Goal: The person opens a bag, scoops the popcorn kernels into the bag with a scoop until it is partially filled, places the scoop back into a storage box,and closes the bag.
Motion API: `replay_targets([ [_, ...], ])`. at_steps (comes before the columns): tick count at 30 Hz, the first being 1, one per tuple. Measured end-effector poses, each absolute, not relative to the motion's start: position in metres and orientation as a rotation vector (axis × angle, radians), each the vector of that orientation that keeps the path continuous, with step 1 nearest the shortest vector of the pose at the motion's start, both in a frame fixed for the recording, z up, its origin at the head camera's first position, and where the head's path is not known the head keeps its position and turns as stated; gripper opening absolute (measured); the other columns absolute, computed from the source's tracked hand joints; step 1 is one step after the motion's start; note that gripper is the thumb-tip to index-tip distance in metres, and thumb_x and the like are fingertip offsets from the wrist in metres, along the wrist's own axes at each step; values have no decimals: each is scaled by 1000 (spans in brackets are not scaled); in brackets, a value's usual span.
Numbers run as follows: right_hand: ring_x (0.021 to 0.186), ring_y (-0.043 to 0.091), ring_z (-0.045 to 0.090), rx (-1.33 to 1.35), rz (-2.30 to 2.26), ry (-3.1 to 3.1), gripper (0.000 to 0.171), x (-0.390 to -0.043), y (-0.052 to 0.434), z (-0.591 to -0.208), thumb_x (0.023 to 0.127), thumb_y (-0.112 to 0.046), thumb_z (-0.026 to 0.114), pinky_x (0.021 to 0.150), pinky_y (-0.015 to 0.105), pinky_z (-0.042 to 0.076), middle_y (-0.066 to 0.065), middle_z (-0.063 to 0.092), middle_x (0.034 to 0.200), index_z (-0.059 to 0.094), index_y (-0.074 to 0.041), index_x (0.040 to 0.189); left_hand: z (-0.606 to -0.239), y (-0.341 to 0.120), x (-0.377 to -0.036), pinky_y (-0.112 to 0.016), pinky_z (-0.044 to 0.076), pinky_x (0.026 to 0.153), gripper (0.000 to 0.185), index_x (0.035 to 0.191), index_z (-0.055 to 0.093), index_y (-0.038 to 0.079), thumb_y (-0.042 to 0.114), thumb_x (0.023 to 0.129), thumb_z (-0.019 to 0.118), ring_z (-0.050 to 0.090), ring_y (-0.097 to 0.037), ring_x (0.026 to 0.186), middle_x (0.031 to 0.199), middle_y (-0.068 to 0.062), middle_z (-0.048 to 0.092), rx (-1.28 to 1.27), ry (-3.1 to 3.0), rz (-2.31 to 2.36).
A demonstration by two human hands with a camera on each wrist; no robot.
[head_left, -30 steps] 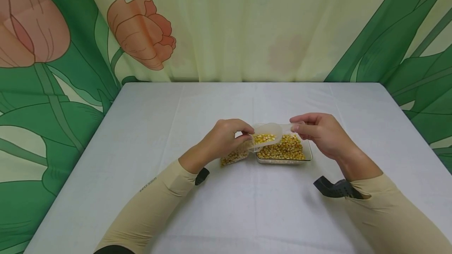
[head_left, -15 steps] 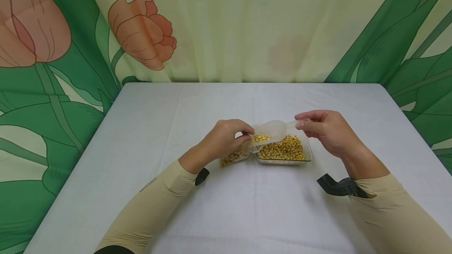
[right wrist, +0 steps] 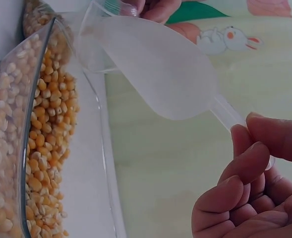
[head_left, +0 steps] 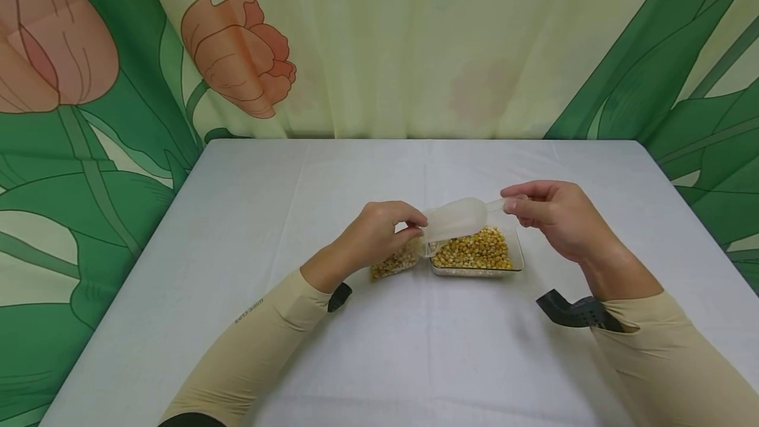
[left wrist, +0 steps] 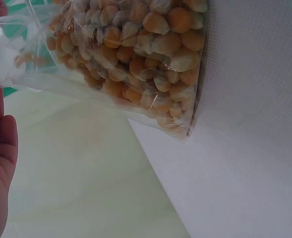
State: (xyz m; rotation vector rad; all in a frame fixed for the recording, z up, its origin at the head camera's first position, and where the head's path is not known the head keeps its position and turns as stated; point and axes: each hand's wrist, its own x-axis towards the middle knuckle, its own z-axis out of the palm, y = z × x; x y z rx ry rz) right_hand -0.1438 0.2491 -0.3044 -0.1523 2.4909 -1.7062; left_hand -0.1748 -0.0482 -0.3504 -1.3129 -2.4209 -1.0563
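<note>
A translucent white scoop is tilted with its tip down toward the mouth of a clear plastic bag. Thumb and fingers of my right hand pinch the scoop's thin handle. My left hand grips the upper part of the bag, whose lower half holds corn kernels. Kernels also lie in a clear rectangular container under the scoop, heaped toward one side. The scoop's underside faces the right wrist view, so what lies inside it is hidden there.
A white cloth covers the table. Behind it hangs a curtain printed with flowers and leaves. The bag stands just left of the container.
My right hand has moved right and slightly up, tipping the scoop more steeply toward the bag. Kernels visible in the scoop earlier no longer show. The left hand has stayed in place.
</note>
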Motion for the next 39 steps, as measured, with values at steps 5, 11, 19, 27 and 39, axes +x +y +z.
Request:
replay_targets([
  [5, 82, 15, 56, -148, -1716, 2496, 18, -143, 251, -304, 99, -10, 63, 74, 21, 51, -5, 62, 89, 69, 1, 113, -351, -48, -175, -15, 50, 82, 12, 100, 76, 2, 2, 88, 76, 70, -14, 90, 97, -5, 75, -1308, -2429, -1051],
  [11, 83, 14, 56, -124, -1724, 2491, 21, -143, 259, -308, 101, -12, 61, 74, 19, 51, -5, 61, 94, 67, 1, 117, -351, -49, -174, -15, 50, 82, 12, 101, 76, 2, 2, 89, 75, 70, -14, 90, 98, -5, 75, -1314, -2425, -1041],
  [19, 78, 12, 57, -55, -2034, 2270, 23, -136, 284, -316, 99, -6, 63, 71, 16, 52, -4, 65, 91, 77, -23, 98, -350, -49, -174, -15, 50, 83, 12, 101, 76, 2, 3, 90, 75, 69, -14, 91, 98, -5, 74, -1319, -2427, -1025],
  [27, 79, 9, 58, 68, -1737, 2531, 19, -131, 307, -319, 99, -16, 65, 71, 14, 51, -12, 66, 91, 74, -33, 98, -350, -50, -174, -18, 52, 83, 12, 102, 76, 1, 3, 90, 75, 69, -15, 91, 98, -6, 74, -1309, -2440, -1015],
  [39, 89, 11, 56, 93, -1253, 2805, 47, -131, 311, -315, 100, -37, 62, 71, 20, 48, -17, 63, 96, 62, 0, 129, -349, -51, -173, -25, 54, 74, 18, 108, 76, 2, 1, 90, 74, 65, -17, 88, 103, -9, 68, -1326, -2468, -1005],
])
